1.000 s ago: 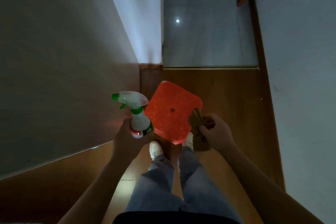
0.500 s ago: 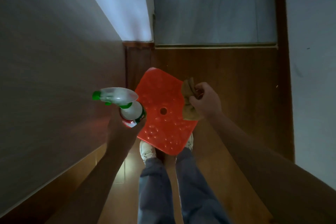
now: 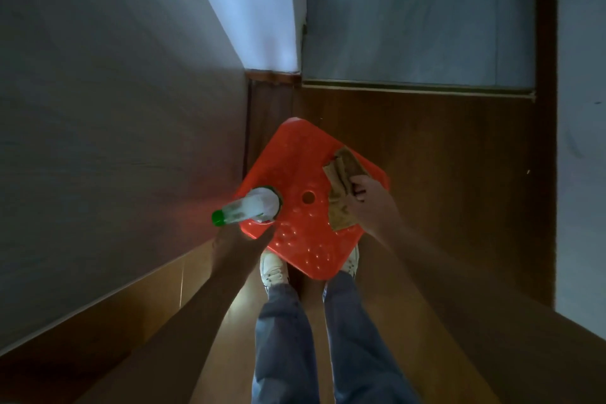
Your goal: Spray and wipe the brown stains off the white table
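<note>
Spray bottle (image 3: 254,208), clasped in my left grip (image 3: 241,241), could topple if set this near the stool's (image 3: 295,157) edge; right grip (image 3: 369,205) pinches the cloth (image 3: 342,179).

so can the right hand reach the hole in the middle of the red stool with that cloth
Probably yes: the right hand holds the cloth on the stool, just beside the hole, only bare red surface between.
</note>
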{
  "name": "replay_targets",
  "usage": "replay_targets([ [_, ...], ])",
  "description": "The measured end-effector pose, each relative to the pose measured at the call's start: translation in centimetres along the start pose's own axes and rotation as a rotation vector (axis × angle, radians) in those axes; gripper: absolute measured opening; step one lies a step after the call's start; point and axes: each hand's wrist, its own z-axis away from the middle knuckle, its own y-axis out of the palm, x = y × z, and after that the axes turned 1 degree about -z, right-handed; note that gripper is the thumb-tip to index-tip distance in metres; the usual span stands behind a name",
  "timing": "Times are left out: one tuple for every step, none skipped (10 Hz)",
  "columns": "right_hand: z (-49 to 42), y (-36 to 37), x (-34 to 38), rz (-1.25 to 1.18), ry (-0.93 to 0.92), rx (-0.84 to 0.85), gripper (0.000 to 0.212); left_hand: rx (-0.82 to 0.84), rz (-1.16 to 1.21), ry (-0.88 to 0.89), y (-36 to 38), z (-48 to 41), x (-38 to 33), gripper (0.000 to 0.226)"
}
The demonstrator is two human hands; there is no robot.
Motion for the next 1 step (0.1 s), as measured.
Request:
replay_targets([
  [2.14, -1.53, -0.44, -0.044, 0.065, 0.028, 0.027, 0.039, -0.054, 0.007, -1.39, 1.29, -0.01, 0.057],
])
